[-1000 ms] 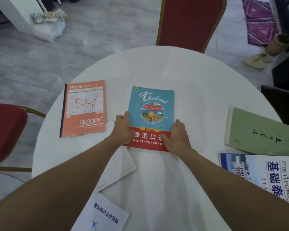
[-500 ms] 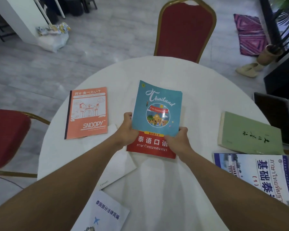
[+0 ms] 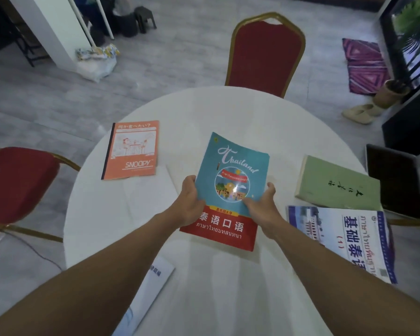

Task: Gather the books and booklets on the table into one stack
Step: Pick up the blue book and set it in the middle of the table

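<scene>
Red gold-framed chair [image 3: 264, 52] behind white round table [image 3: 228, 112]; purple patterned rug [image 3: 364, 64] far right.

This looks like a hall or meeting room: a round white worktop [image 3: 204, 112] stands on a grey floor [image 3: 46, 93], with red gold-framed chairs [image 3: 264, 52] beside it.

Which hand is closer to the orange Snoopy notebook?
The left hand. It grips the left edge of the Thailand book, and the Snoopy notebook lies to its left. The right hand holds the book's right edge, farther away.
</scene>
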{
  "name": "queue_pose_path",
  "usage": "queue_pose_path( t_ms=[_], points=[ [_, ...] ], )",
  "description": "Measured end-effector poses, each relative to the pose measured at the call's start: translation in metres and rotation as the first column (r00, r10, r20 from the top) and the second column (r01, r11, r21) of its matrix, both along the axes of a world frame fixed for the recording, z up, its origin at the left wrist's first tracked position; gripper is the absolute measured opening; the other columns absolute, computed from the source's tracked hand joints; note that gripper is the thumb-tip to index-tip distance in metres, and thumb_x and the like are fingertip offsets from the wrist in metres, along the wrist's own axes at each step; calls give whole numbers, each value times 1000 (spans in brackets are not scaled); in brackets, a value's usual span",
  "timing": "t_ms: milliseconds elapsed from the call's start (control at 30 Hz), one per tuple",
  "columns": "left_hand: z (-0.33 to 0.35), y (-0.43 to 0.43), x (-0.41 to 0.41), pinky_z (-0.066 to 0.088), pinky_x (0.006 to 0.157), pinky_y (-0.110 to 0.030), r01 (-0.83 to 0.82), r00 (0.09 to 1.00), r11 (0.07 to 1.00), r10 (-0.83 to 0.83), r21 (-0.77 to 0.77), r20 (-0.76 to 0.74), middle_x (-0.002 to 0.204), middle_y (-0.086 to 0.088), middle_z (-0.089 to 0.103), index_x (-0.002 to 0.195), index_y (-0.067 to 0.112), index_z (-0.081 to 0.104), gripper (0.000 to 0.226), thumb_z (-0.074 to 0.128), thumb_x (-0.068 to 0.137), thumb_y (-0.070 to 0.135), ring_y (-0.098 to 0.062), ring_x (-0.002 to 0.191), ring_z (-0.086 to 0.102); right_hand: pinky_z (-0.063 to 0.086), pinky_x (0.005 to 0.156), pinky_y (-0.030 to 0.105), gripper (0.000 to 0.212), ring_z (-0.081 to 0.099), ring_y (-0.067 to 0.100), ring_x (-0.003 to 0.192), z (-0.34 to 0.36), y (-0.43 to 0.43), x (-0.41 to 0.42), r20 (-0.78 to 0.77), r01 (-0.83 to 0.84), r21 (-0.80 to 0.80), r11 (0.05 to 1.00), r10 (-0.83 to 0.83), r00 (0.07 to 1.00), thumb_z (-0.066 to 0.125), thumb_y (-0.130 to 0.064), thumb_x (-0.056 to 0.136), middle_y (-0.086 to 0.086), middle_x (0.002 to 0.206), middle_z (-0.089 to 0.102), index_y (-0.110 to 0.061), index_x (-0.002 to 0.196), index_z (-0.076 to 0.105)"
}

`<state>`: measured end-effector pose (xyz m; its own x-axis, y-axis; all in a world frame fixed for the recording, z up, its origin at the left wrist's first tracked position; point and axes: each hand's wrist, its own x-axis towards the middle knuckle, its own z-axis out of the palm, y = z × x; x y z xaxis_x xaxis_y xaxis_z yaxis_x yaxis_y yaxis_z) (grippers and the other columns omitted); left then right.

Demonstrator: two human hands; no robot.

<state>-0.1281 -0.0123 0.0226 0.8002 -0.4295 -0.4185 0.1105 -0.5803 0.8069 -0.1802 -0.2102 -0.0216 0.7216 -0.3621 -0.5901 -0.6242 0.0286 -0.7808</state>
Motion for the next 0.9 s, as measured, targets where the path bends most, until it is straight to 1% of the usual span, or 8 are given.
queue_pose_path(
  t_ms=[100,233,300,433,533,667,800,900],
  points=[
    [-15,0,-31,51,101,-45,121,979,988,-135,99,152,124,4,35,105,66,29,41,54,97,34,-26,122,50,64,76,50,54,74,23,91,-9,-5,-30,3,-94,-27,995,94,996,65,-17,94,7,121,65,-29,135,32],
    [-44,3,-72,38,107,-39,220,918,946,-283,236,278,118,14,42,124,42,43,26,42,99,49,-16,116,44,63,79,48,45,71,23,96,-15,-5,-66,-82,-205,-103,973,198,977,57,-8,94,3,116,63,-29,127,33],
    [-63,6,-89,44,102,-39,208,942,941,-266,267,204,118,8,48,127,43,43,38,40,93,60,-19,112,50,60,80,42,40,66,22,98,-18,-5,-80,-131,-262,-185,947,240,962,52,-5,95,2,113,61,-23,127,36],
    [-101,12,-120,51,96,-40,207,972,909,-233,362,27,120,-1,46,130,34,41,51,54,86,54,-23,115,51,57,80,39,34,64,26,101,-34,-6,-106,-215,-355,-328,875,297,930,56,-4,93,8,116,59,-13,124,45],
    [-87,3,-140,43,104,-39,241,965,878,-263,413,-3,127,-7,36,137,21,37,51,58,93,37,-24,122,36,55,83,36,40,60,27,103,-44,-10,-123,-248,-393,-397,829,316,916,62,-8,88,12,126,53,-10,126,49],
    [-95,0,-147,45,101,-33,154,987,842,-151,516,-49,130,-13,32,131,6,33,49,57,90,18,-24,122,40,46,89,32,42,51,26,114,-51,-15,-140,-303,-453,-476,754,343,889,64,-13,89,11,129,41,-9,127,48],
    [-95,-3,-152,44,106,-35,147,989,830,-138,538,-58,138,-15,27,147,1,16,72,58,91,18,-26,129,37,48,93,34,42,50,26,117,-55,-15,-148,-262,-452,-502,738,369,892,64,-13,90,11,130,41,-11,127,45],
    [-95,-5,-157,43,108,-36,146,987,826,-156,545,-28,146,-15,21,154,3,0,90,62,92,26,-25,135,31,46,102,37,62,41,25,128,-56,-8,-153,-284,-484,-565,668,394,874,62,-21,95,10,145,36,-12,148,29]
  ],
)
